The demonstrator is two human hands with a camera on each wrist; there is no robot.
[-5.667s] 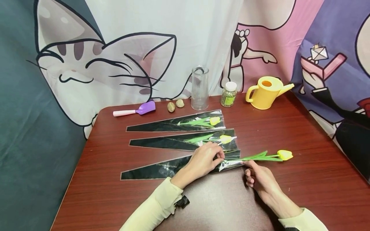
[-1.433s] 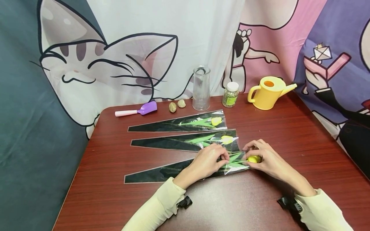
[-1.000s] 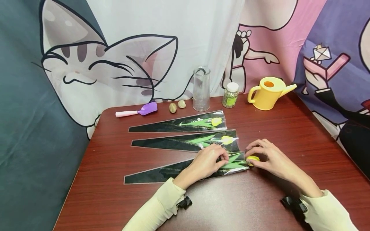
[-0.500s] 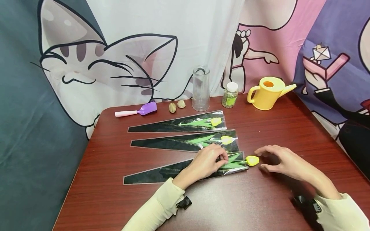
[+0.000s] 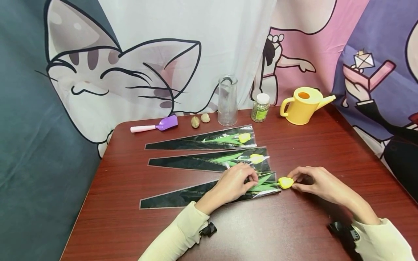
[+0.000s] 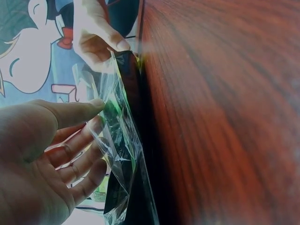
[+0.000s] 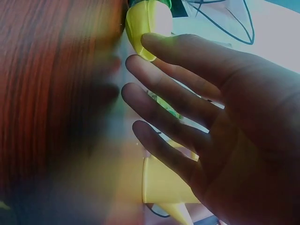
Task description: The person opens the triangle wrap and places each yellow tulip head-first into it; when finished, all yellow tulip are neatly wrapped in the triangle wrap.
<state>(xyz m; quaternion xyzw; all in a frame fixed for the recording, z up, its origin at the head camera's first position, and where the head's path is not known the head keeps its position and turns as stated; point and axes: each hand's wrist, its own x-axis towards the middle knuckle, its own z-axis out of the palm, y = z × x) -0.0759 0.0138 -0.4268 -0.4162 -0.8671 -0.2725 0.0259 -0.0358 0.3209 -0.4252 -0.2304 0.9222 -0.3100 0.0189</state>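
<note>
Nearest me on the table lies a black-and-clear flower sleeve point(image 5: 169, 198), its wide mouth to the right. A yellow tulip point(image 5: 285, 182) has its green leaves inside this sleeve and its bloom just outside the mouth. My left hand point(image 5: 233, 181) pinches the sleeve's clear film point(image 6: 117, 122) between thumb and index finger, near the mouth. My right hand point(image 5: 323, 184) pinches the tip of the bloom point(image 7: 147, 23) with thumb and index finger, the other fingers spread loosely. Behind lie a middle sleeve point(image 5: 176, 161) and a far sleeve point(image 5: 173, 144), each with a yellow tulip inside.
Along the back edge of the brown table point(image 5: 114, 181) stand a ribbed glass vase point(image 5: 227, 103), a white-lidded jar of green granules point(image 5: 260, 108) and a yellow watering can point(image 5: 300, 108). Left of them lie two stones point(image 5: 195, 122) and a purple toy shovel point(image 5: 166, 123).
The tulip has slid left into the near sleeve; its leaves stuck out before. My right hand let go of the bloom, drew back right, then took its tip again. My left hand stays put.
</note>
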